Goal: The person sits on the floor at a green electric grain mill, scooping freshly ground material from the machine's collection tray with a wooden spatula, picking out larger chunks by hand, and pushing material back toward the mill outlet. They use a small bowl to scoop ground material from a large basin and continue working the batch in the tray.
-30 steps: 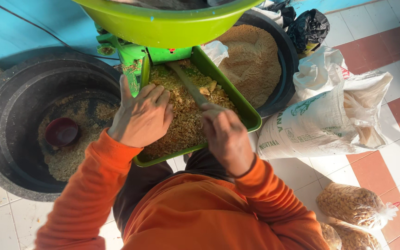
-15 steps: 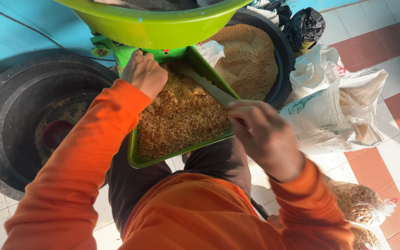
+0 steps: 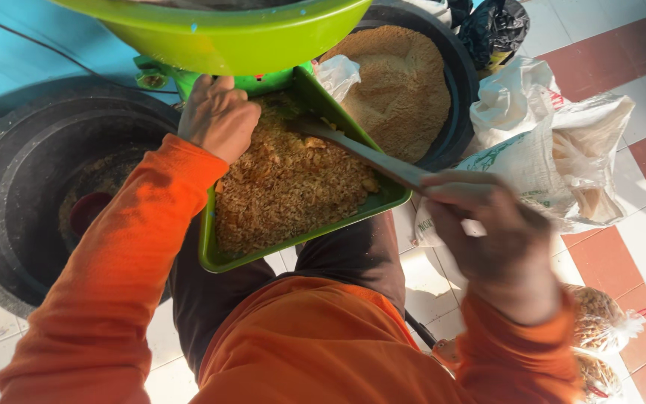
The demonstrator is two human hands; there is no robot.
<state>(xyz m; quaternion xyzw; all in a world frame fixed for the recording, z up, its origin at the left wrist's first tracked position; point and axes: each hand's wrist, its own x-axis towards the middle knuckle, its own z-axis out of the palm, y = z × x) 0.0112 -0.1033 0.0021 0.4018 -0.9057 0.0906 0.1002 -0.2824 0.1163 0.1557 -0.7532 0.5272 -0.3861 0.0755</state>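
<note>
A large black tub (image 3: pixel 16 202) stands at the left, holding a thin layer of grain and a small dark red cup (image 3: pixel 87 212). A second black tub (image 3: pixel 454 82), at the upper right, is heaped with fine tan meal. A lime-green hopper (image 3: pixel 218 37) overhangs the top of the view. Below it, a green rectangular tray (image 3: pixel 214 258) rests on the person's lap, tilted and filled with coarse golden-brown grain (image 3: pixel 285 187).

The left hand (image 3: pixel 220 116) lies at the tray's upper left corner, fingers curled down at the hopper outlet; what it grips cannot be told. The right hand (image 3: pixel 499 239) is off the tray's right edge, closed around the handle of a pale wooden paddle (image 3: pixel 360 153), whose blade lies on the grain near the tray's top. White sacks (image 3: pixel 555 150) and clear bags of grain (image 3: pixel 600 322) lie to the right.
</note>
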